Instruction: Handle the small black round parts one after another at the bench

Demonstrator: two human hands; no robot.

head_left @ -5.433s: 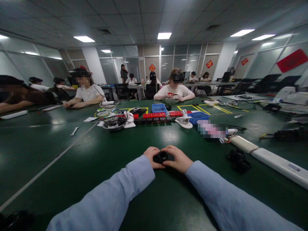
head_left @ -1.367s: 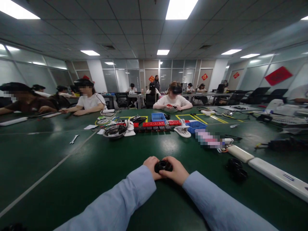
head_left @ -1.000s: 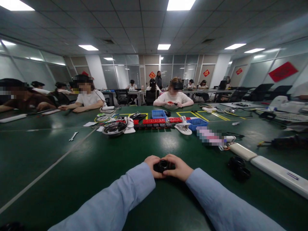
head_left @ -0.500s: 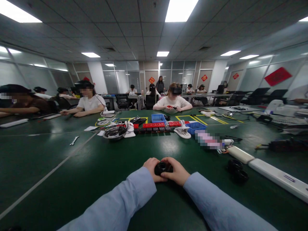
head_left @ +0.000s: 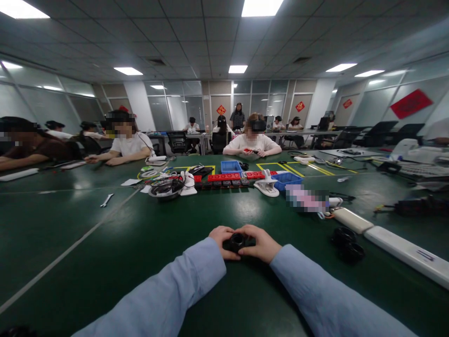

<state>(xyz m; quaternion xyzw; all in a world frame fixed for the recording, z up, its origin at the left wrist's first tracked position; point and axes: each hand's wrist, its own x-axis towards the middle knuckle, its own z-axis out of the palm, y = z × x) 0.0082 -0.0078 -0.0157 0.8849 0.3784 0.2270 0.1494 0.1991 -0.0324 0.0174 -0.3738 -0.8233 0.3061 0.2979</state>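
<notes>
Close in front of me, a small black part with a round opening (head_left: 237,241) sits low over the green table; its exact kind I cannot make out. My left hand (head_left: 222,241) wraps its left side, fingers over the far edge and thumb on the near edge. From the right, my right hand (head_left: 262,244) grips the same part, with its thumb along the front. The round opening faces up toward me between both hands. Whether the part touches the tabletop is hidden. To the right lie glossy black round pieces (head_left: 347,244), apart from my hands.
Across the green table (head_left: 140,262) stand blue bins (head_left: 286,180), a row of red and black blocks (head_left: 224,179), a bowl of cables (head_left: 166,189) and a white clamp (head_left: 267,186). A wrench (head_left: 107,201) lies left, long white bars (head_left: 409,252) right. Several people sit beyond.
The view has tilted down slightly. Both hands still hold the black part; my right fingers have shifted, showing more of its right side.
</notes>
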